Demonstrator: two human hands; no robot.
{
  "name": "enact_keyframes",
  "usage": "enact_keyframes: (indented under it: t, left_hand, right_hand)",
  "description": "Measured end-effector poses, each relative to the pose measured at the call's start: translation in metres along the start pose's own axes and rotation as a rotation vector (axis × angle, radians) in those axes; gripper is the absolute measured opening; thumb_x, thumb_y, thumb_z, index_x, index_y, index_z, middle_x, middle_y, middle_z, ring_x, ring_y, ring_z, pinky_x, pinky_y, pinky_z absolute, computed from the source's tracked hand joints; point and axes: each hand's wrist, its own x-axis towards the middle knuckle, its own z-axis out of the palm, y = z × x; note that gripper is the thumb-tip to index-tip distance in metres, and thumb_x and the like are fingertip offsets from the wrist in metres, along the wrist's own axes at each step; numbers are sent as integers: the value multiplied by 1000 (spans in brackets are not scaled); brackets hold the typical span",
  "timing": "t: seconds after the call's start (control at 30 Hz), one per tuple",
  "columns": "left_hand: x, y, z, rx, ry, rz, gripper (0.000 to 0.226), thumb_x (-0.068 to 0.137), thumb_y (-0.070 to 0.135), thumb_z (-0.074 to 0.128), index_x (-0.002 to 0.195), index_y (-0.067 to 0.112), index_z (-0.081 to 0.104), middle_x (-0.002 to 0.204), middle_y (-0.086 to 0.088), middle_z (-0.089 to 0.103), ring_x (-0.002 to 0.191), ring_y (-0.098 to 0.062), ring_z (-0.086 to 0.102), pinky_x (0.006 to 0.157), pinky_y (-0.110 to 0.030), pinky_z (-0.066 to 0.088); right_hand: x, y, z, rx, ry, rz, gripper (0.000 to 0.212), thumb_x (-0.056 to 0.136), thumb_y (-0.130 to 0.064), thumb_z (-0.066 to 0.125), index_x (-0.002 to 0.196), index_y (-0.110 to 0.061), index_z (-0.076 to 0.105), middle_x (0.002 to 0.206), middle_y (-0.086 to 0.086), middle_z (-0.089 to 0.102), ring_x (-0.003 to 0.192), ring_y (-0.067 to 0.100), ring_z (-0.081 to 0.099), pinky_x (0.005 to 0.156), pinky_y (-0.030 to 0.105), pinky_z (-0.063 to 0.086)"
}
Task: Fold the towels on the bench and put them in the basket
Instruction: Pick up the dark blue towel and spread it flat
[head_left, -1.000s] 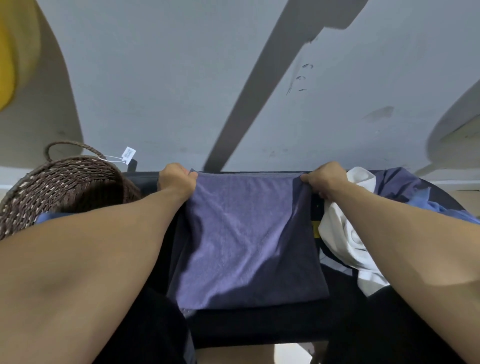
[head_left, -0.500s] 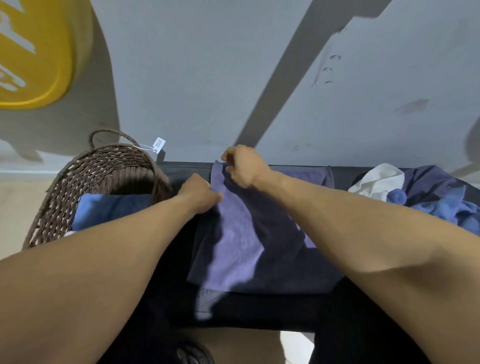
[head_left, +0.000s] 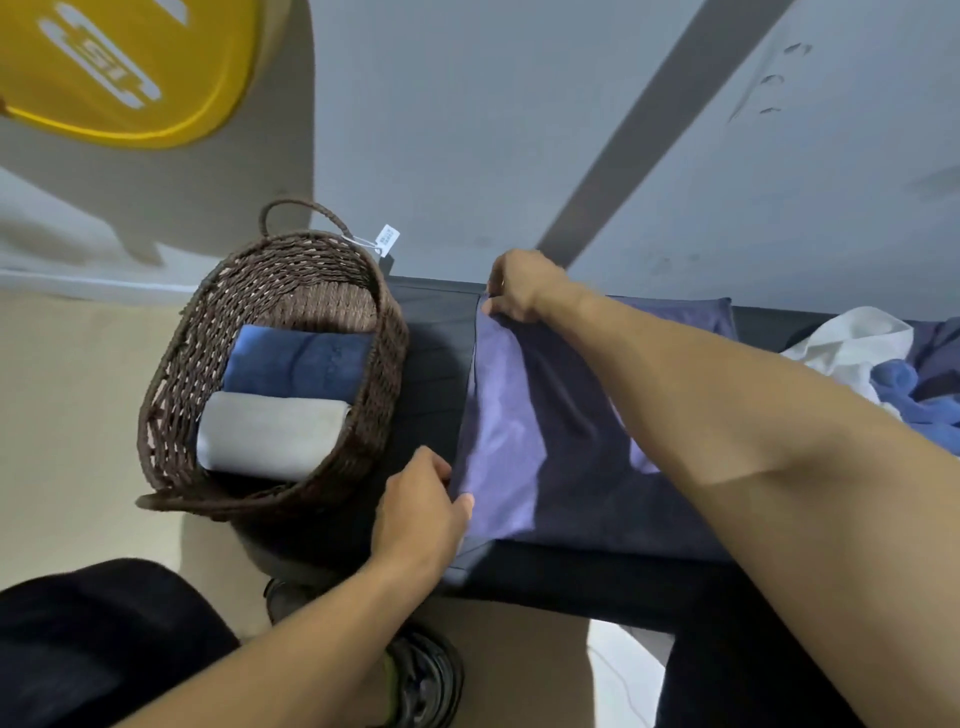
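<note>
Purple towel (head_left: 511, 431): lying flat on the dark bench (head_left: 431, 374), folded over on itself, its left edge running from 12 o'clock down to 6 o'clock. Right hand (head_left: 519, 288): at the towel's far left corner, 12 o'clock end, fingers closed and pinching the cloth. Left hand (head_left: 421, 512): at the near left corner, 6 o'clock end, fingers curled onto the towel's edge, thumb on top. Woven basket (head_left: 208, 374): brown, with a handle and paper tag, just beside the bench at 9 o'clock from the towel (whether on the floor or touching the bench, cannot tell). Contents: a folded blue towel (head_left: 298, 364) at the far side, a folded grey towel (head_left: 270, 436) touching it at the near side. Unfolded pile (head_left: 883, 374): white, blue and dark cloths at 3 o'clock on the bench.
</note>
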Motion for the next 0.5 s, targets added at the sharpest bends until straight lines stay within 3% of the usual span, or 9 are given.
enact_keyframes:
  t: [0.1, 0.2, 0.27, 0.33, 0.43, 0.5]
  left_hand:
    - [-16, -15, 2, -12, 39, 25, 19, 83, 32, 70, 74, 22, 57, 69, 5, 62, 71, -18, 60, 66, -32, 49]
    - [-26, -18, 5, -59, 37, 84, 21, 86, 34, 69, 72, 19, 63, 63, 7, 58, 62, -7, 54, 58, -20, 42]
    - [-27, -21, 3, -103, 90, 86, 21, 85, 36, 70, 73, 19, 70, 71, 8, 60, 69, -5, 54, 62, -19, 38]
    - [-25, -26, -1, -112, 100, 64, 22, 84, 38, 72, 72, 19, 73, 80, 5, 61, 78, -8, 56, 67, -21, 37]
    - [-21, -34, -6, -139, -73, -80, 30, 86, 37, 70, 66, 14, 71, 61, 5, 63, 60, -9, 55, 56, -23, 40]
    - [-18, -37, -6, -269, -112, -195, 27, 88, 30, 69, 67, 14, 73, 59, 5, 62, 60, -12, 54, 62, -24, 46]
  right_hand:
    - [3, -3, -6, -69, -59, -59, 22, 89, -34, 67, 94, -13, 69, 109, 10, 69, 105, 32, 62, 91, 33, 50]
    - [7, -3, -12, -13, -93, -84, 28, 91, -25, 65, 102, 0, 68, 108, 15, 71, 104, 33, 64, 86, 32, 51]
    - [11, -1, -16, 14, -108, -75, 31, 92, -23, 64, 107, 4, 68, 111, 20, 70, 106, 34, 64, 90, 35, 52]
    - [14, -1, -18, -6, -137, -83, 32, 93, -26, 62, 104, 3, 69, 110, 18, 70, 108, 33, 64, 91, 36, 52]
    - [17, -2, -24, -1, -157, -128, 17, 91, -29, 66, 91, -13, 70, 96, 5, 70, 96, 23, 64, 89, 30, 51]
    - [17, -5, -27, 19, -148, -160, 13, 90, -26, 67, 97, -15, 72, 98, 1, 70, 89, 17, 61, 87, 26, 49]
